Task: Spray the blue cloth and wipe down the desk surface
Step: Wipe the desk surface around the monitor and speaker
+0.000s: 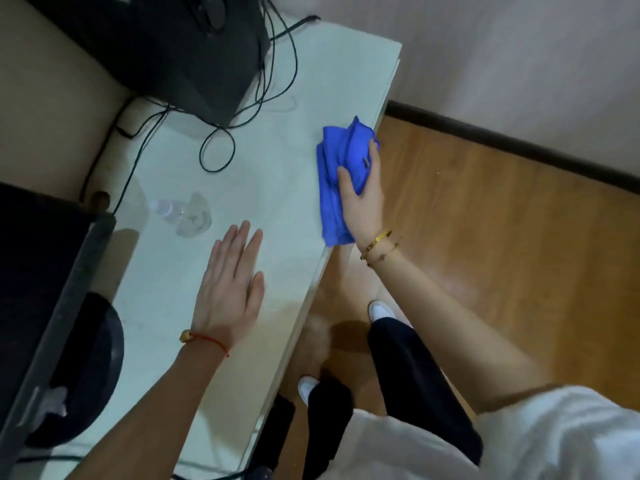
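Pale and nearly bare, the desk surface (pixel 277 174) runs from the near left to the far right of the view, with wooden floor (pixel 502 220) beyond its right edge. On that right edge lies the blue cloth (pixel 334 174), bunched into folds and partly overhanging the rim. The right hand (pixel 363 195) presses down on it, fingers curled over the folds and gripping the fabric. This looks like the wiping step, with the cloth worked along the edge strip.

Nearer and to the left, the left hand (pixel 230 285) lies open and flat on the desk, palm down, holding nothing, apparently bracing the body. Just beyond its fingertips a clear spray bottle (pixel 180 213) lies on its side, apart from both hands, which suggests the spraying is already done.

Farther off, loose black cables (pixel 221 147) loop across the surface in front of a dark box-shaped device (pixel 194 53) at the far left. A dark monitor (pixel 41 271) fills the near left.

Next, the cloth probably needs to sweep inward across the middle of the desk, which calls for lifting or skirting the bottle and cables.
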The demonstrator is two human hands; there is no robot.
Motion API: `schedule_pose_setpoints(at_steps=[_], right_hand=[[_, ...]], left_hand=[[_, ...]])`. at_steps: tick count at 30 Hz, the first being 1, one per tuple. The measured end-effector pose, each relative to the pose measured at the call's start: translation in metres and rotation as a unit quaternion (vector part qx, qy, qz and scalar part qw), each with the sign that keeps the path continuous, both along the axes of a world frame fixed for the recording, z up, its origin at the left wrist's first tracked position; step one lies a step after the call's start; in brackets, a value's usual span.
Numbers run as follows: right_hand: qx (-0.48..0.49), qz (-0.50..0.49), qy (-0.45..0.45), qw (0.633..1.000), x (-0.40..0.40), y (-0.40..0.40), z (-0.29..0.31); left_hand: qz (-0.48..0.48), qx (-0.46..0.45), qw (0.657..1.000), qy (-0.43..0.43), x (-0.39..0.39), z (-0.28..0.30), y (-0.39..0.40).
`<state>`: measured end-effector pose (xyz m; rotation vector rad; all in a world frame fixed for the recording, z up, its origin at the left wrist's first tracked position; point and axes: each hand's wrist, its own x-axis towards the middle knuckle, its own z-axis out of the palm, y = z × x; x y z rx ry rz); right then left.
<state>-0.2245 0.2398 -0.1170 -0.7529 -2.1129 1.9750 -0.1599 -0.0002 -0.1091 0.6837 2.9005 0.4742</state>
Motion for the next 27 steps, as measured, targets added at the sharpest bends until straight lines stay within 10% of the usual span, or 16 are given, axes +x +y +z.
schedule_pose_setpoints(at_steps=[9, 27], right_hand=[[-0.024, 0.046, -0.034, 0.998, 0.163, -0.12, 0.003], [-0.022, 0.032, -0.027, 0.999, 0.229, -0.179, 0.002]], left_hand=[[-0.008, -0.016, 1.0, -0.005, 0.085, -0.001, -0.087], [-0.009, 0.043, 0.998, 0.041, 0.112, -0.015, -0.111]])
